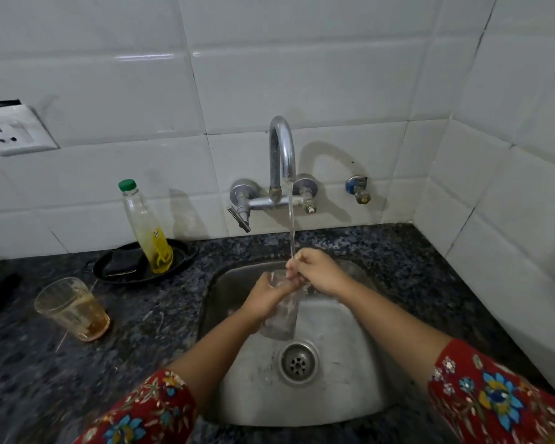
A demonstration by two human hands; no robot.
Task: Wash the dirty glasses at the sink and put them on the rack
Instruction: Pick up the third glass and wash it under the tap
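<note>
Sleeves (148, 408) in red floral cloth are framing the bottom edge, and both forearms are reaching from them over the sink (343, 382). The left hand (265, 298) is wrapping its fingers round the side of a clear glass (281, 320), holding it mouth-up above the drain (298, 362). The right hand (319, 274) is bending its fingers down at the rim, right where the stream (291, 225) from the tap (281, 149) is landing. Whether those fingers are pinching the rim or only rubbing it cannot be told through the running water.

Rinsing looks to be the step in hand. The likely trouble is grip. With only one hand surely holding the wet, perhaps soapy wall, the glass could be slipping out and striking the steel basin. Pressing hard on the rim could be levering it loose too.

Left of the sink, a second glass (72, 310) with brown dregs is waiting on the table (29, 379), near the left elbow's path. Behind it, a bottle (146, 229) is standing in a black dish (181, 251). No rack is showing.
</note>
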